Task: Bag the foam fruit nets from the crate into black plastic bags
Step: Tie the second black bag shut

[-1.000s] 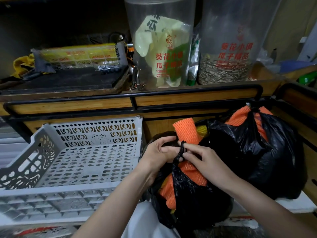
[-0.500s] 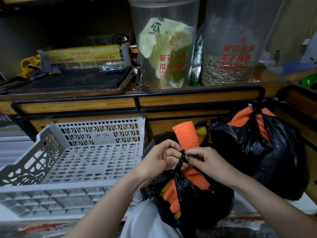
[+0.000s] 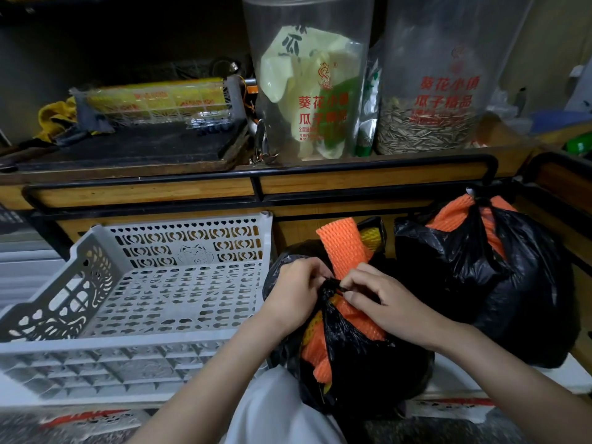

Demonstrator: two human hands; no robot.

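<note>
A black plastic bag [image 3: 362, 366] stuffed with orange and yellow foam fruit nets sits low in the middle. One orange net [image 3: 344, 245] sticks up out of its top. My left hand [image 3: 296, 288] and my right hand [image 3: 379, 299] meet over the bag's mouth, each pinching a black bag handle where the two handles cross. To the right stands a second black bag [image 3: 499, 283], tied at the top, with orange nets showing. The grey plastic crate [image 3: 153, 296] on the left holds no nets.
A wooden shelf with a black rail [image 3: 320, 174] runs behind the bags. On it stand two tall clear tubs [image 3: 307, 75], one with sunflower seeds [image 3: 426, 136], and a dark tray [image 3: 128, 152] with a packaged box. White foam board [image 3: 557, 376] lies under the bags.
Both hands have drawn closer together at the bag's mouth, tightening the crossed handles. The bags and the crate stay where they were.
</note>
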